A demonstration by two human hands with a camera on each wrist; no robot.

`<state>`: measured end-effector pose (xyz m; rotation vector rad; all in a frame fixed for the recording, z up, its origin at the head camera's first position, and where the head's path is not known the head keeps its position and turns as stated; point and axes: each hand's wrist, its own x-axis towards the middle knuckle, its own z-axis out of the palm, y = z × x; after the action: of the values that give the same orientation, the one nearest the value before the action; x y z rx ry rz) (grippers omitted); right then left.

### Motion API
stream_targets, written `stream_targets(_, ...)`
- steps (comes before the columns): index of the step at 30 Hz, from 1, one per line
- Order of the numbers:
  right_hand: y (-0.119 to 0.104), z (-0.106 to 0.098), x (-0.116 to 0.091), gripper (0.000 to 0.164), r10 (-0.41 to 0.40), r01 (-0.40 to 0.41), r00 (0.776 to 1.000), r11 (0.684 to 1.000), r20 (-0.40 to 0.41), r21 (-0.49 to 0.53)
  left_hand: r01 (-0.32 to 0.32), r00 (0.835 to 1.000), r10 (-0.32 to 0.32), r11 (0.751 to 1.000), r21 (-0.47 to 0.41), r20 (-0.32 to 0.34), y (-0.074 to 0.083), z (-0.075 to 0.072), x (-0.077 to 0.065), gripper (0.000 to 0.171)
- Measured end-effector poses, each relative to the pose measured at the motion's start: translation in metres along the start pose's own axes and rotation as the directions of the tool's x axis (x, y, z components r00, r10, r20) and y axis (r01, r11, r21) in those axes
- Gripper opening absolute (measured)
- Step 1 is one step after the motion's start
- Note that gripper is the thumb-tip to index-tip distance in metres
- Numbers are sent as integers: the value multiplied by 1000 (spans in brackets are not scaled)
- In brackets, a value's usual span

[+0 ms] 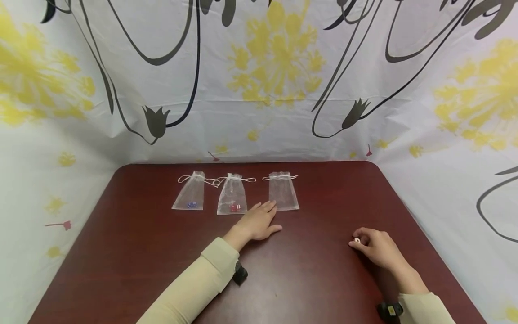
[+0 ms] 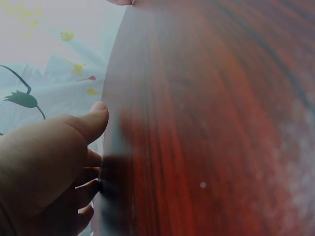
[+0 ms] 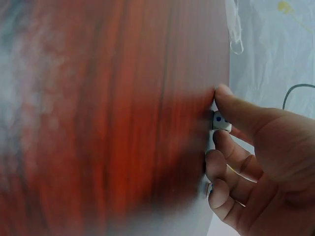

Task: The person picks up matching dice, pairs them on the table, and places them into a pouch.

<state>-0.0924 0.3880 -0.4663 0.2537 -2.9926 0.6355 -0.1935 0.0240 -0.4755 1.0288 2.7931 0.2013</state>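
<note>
My left hand [image 1: 256, 222] lies flat with straight fingers, its fingertips at the lower left edge of a sheer white drawstring bag [image 1: 284, 195] that shows nothing inside. In the left wrist view the thumb of that hand [image 2: 49, 164] points over the tabletop. At the right, my right hand [image 1: 378, 247] pinches a white die [image 3: 221, 121] between thumb and fingers, low at the table. Another white die [image 3: 209, 190] shows by the lower curled fingers in the right wrist view, partly hidden by them.
Two more sheer bags stand in the row to the left: one bag [image 1: 232, 191] with red dice [image 1: 235, 208], another [image 1: 193, 189] with blue dice [image 1: 192, 204]. Their white cords spread sideways. The dark red table [image 1: 307, 279] meets a flower-printed white cloth [image 1: 259, 130] at the back.
</note>
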Motion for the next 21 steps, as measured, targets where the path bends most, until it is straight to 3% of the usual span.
stream_targets(12,5,0,-9,17,-6,6,1000,1000,-30,3,-4,1000,4,1000,14,6,9,3,1,69)
stream_targets(21,-12,7,9,17,-142,159,981,979,-135,126,7,1000,-7,1000,23,0,3,-1,-1,68)
